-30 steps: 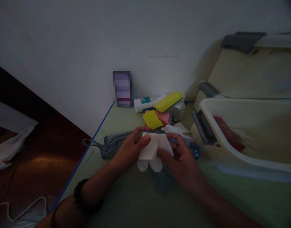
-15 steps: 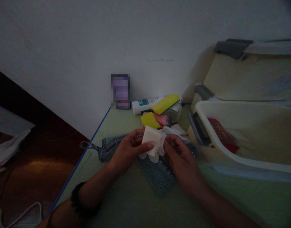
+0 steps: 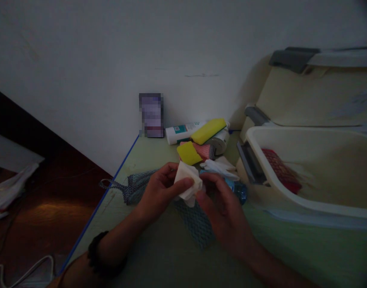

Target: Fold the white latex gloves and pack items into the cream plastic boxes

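Note:
My left hand [image 3: 159, 192] is closed on a folded white glove [image 3: 188, 182], thumb pressed on top of it. My right hand [image 3: 222, 208] hovers just right of the glove, smeared by motion, fingers curled near the glove's edge. Beneath both hands lies a blue-grey mesh cloth [image 3: 195, 220] on the green table [image 3: 159, 256]. A second white glove [image 3: 221, 166] lies just beyond my right hand, with something blue [image 3: 236, 190] beside it.
Against the wall lie a white tube [image 3: 180, 132], a yellow bottle [image 3: 209, 130], a yellow sponge [image 3: 188, 153] and a pink cloth [image 3: 205, 151]. A cream plastic bin [image 3: 309, 208] with a red item [image 3: 279, 170] stands at the right. The table's blue-taped left edge [image 3: 111, 184] drops to a dark floor.
The white glove has been folded smaller and now sits bunched in my left hand. My right hand has slipped off it and moved slightly down and right.

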`<state>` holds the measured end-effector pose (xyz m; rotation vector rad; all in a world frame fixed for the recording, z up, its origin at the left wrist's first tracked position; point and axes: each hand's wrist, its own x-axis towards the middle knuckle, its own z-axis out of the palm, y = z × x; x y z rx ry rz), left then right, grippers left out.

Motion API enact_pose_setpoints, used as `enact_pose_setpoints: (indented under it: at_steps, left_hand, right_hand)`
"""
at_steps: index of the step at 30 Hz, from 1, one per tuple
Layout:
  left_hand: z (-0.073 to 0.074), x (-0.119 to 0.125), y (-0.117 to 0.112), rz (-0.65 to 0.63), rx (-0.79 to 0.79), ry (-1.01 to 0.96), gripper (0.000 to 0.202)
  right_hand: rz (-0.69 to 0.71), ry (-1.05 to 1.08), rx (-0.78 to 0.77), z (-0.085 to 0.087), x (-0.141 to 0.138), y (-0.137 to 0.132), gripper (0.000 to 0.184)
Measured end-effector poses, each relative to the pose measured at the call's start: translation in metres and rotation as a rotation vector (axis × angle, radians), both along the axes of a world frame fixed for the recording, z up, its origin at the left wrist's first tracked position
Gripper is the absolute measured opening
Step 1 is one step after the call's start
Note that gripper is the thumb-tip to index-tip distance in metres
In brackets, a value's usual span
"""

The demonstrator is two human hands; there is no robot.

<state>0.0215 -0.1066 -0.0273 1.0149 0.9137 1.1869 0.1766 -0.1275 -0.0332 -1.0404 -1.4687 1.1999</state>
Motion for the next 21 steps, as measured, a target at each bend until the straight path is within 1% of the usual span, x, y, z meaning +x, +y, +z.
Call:
enact_pose_setpoints:
  at_steps: [3, 7, 10, 12, 14, 16, 18, 21]
  left_hand:
    - [0.004, 0.001, -0.005, -0.002, 0.092, 0.116, 0.018]
    - [0.006, 0.002, -0.009, 0.033, 0.18, 0.247, 0.015]
    - [0.006, 0.002, -0.009, 0.047, 0.25, 0.265, 0.013]
    - [0.005, 0.001, -0.01, 0.007, 0.286, 0.248, 0.018]
    - [0.004, 0.001, -0.01, -0.07, 0.274, 0.224, 0.032]
    - [0.003, 0.002, -0.011, -0.122, 0.22, 0.219, 0.043]
    - [0.002, 0.003, -0.011, -0.116, 0.148, 0.239, 0.043]
    - [0.003, 0.005, -0.008, -0.068, 0.052, 0.224, 0.039]
  right_hand:
    - [-0.009, 0.009, -0.042, 0.003, 0.0, 0.0, 0.023]
    - [-0.036, 0.04, -0.105, 0.006, 0.003, 0.004, 0.019]
    - [-0.079, 0.073, -0.119, 0.008, 0.004, 0.005, 0.019]
    - [-0.08, 0.132, -0.157, 0.009, 0.004, 0.006, 0.018]
    - [-0.076, 0.205, -0.213, 0.009, 0.002, 0.006, 0.017]
    - [-0.092, 0.27, -0.247, 0.01, 0.001, 0.008, 0.017]
    - [-0.124, 0.316, -0.25, 0.01, 0.0, 0.009, 0.018]
    - [-0.157, 0.331, -0.23, 0.01, 0.001, 0.012, 0.027]
